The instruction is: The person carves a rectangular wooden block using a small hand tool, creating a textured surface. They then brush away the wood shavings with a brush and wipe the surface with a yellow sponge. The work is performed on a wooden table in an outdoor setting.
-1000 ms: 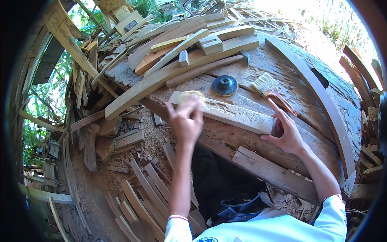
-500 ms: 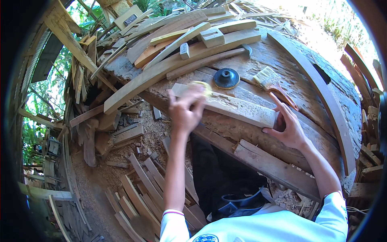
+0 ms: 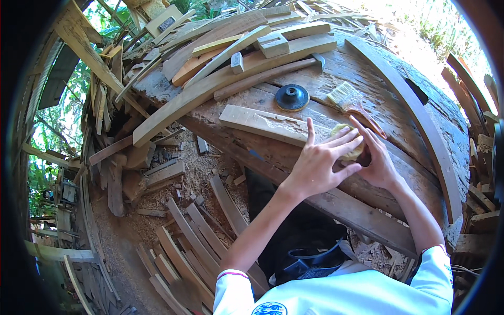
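A pale carved wooden board (image 3: 262,125) lies slantwise on the heavy plank bench, its top face bearing carved relief. My left hand (image 3: 323,165) is over the board's right part, fingers stretched across a yellowish pad (image 3: 350,147), perhaps sandpaper, and pressing it to the wood. The index finger sticks up, and the thumb points toward my other hand. Around the board's right end my right hand (image 3: 380,165) is curled, steadying it; the hands partly hide that end. Just beyond the board are a black round backing pad (image 3: 292,97) and a paintbrush (image 3: 357,109) with a brown handle.
Along the bench's far side lie a long curved beam (image 3: 231,81), a wooden-handled tool (image 3: 262,80) and several offcuts. Another curved dark strip (image 3: 412,115) runs down the right. Curved wood pieces (image 3: 184,257) are stacked on the shaving-covered ground at left.
My left hand has slid the yellowish pad from the board's left end to its right end, close to my right hand. The right hand stays at the board's end.
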Demonstrator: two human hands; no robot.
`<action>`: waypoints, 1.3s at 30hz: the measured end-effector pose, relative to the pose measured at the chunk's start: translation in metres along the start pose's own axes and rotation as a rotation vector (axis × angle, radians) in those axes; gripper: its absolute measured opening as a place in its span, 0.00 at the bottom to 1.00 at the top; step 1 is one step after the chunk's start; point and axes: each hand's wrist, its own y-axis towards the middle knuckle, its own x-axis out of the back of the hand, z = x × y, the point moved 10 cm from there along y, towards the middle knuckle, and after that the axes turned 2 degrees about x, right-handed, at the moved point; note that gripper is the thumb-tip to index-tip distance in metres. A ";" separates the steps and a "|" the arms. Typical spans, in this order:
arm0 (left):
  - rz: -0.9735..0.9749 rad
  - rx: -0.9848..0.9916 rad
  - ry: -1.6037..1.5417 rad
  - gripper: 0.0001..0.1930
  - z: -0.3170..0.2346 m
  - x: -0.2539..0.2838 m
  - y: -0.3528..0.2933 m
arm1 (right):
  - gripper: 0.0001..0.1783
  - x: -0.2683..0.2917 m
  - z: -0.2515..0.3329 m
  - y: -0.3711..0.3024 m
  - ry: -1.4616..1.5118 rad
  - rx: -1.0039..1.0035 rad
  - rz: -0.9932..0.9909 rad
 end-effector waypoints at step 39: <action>-0.356 0.418 0.511 0.36 0.049 0.054 -0.030 | 0.32 -0.025 0.078 0.013 -0.247 0.374 0.043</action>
